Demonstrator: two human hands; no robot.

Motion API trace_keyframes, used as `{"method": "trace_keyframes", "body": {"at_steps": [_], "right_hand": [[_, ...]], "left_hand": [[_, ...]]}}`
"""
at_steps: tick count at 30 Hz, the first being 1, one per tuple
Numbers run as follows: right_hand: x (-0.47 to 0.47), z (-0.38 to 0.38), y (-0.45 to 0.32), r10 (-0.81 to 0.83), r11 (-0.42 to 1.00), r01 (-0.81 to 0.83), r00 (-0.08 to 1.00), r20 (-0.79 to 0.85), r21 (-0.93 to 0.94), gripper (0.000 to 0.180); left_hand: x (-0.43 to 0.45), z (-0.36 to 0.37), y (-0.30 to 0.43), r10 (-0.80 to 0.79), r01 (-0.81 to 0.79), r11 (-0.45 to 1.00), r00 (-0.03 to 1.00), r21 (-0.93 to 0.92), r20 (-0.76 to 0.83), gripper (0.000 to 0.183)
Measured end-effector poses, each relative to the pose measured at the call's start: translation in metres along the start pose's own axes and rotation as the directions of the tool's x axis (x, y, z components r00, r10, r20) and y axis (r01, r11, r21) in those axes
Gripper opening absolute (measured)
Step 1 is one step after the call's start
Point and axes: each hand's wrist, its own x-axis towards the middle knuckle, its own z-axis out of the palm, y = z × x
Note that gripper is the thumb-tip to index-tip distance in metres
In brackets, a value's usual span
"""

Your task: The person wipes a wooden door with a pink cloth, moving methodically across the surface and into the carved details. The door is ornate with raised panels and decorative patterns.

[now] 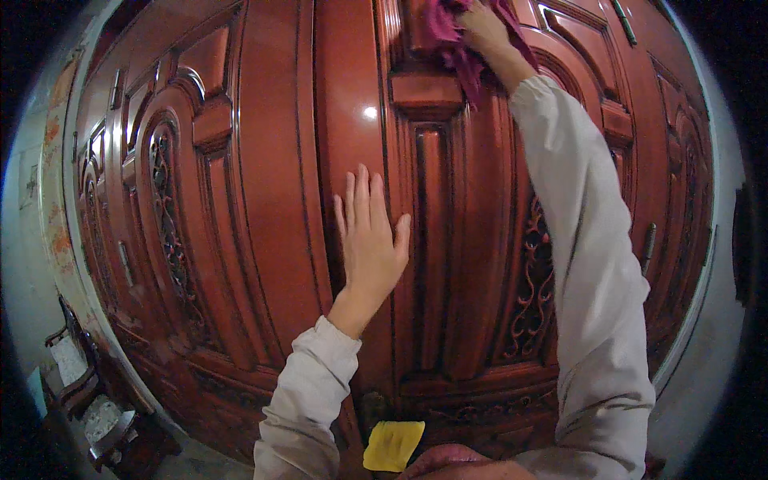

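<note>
A large reddish-brown carved wooden door (276,180) fills most of the view, with raised panels and arched openings holding scrolled grilles. Flat against its smooth vertical board rests my left hand (372,240), fingers up, thumb apart, holding nothing. High on the right leaf, at the top edge of the picture, my right hand (485,30) holds a magenta cloth (444,27) against the panel moulding. Part of the cloth hangs below the hand over a moulded block (427,90). The fingertips of that hand are partly hidden by the cloth and the frame's edge.
A yellow piece (393,445), perhaps a cloth or pad, shows low before me. Dark wooden furniture with pale inset surfaces (107,417) stands at lower left, beside the door frame (90,288). Metal hinges (649,240) project along the door's folds. A pale wall (702,336) borders the right side.
</note>
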Motion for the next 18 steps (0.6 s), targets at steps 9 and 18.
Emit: {"method": "trace_keyframes", "body": {"at_steps": [9, 18], "right_hand": [[0.016, -0.035, -0.085, -0.121, 0.837, 0.267, 0.941, -0.315, 0.477, 0.029], [-0.05, -0.047, 0.002, 0.26, 0.842, -0.205, 0.965, -0.043, 0.499, 0.033]], "left_hand": [[-0.035, -0.012, 0.044, 0.1, -0.098, 0.985, 0.995, -0.142, 0.001, 0.072], [-0.05, -0.024, 0.044, 0.079, -0.074, 0.985, 0.997, -0.157, 0.026, 0.064]]}}
